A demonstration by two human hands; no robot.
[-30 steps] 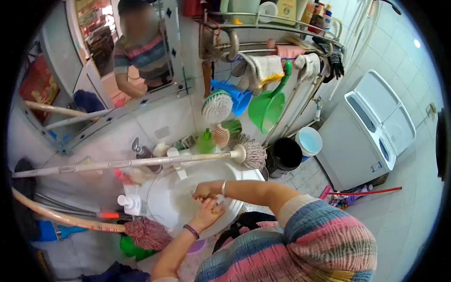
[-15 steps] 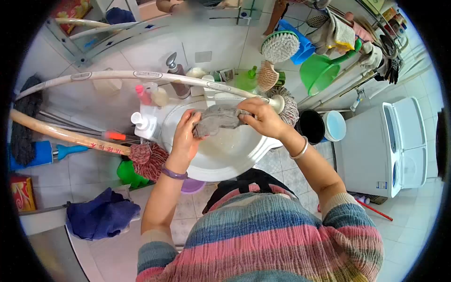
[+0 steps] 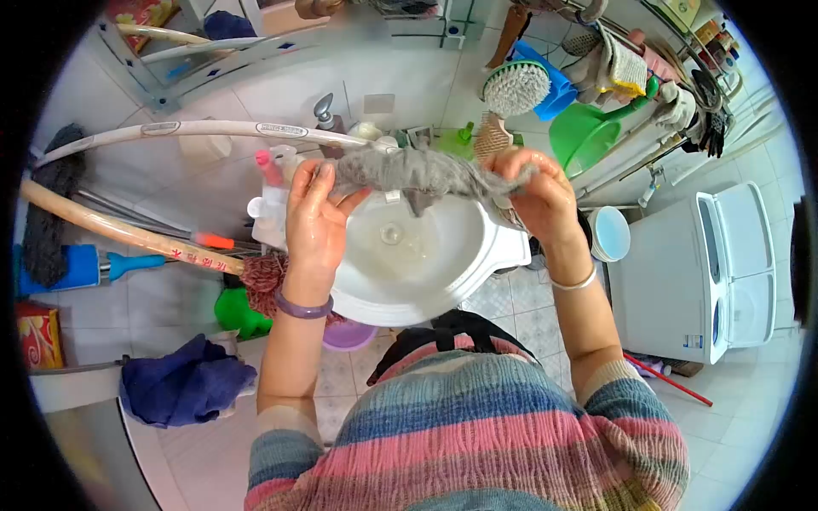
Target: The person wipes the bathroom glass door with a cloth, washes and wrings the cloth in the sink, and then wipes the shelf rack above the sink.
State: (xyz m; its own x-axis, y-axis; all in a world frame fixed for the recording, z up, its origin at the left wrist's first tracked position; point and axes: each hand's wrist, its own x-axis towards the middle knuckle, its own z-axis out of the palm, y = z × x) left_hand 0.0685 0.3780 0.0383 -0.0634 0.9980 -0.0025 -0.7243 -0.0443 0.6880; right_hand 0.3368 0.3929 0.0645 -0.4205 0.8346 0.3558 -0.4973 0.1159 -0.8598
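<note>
A grey, crumpled, wet-looking cloth (image 3: 417, 175) is stretched sideways above the white washbasin (image 3: 388, 312), with a short flap hanging from its middle. My left hand (image 3: 315, 217) pinches its left end between thumb and fingers. At the other end, my right hand (image 3: 541, 194) grips a thinner, twisted part. Below the cloth, the basin's drain (image 3: 391, 233) shows. The cloth hides part of the basin's back edge and the tap.
A mop with a pale pole (image 3: 204, 129) crosses behind the basin, and a wooden-handled red mop (image 3: 266, 281) leans at left. Bottles (image 3: 268, 169) stand on the ledge. A white brush (image 3: 516, 88) and green scoop (image 3: 584, 140) hang at right, above a white washing machine (image 3: 665, 277).
Both hands have moved apart and slightly up, my right hand toward the right. The cloth went from bunched to stretched out, and more of the basin's inside shows.
</note>
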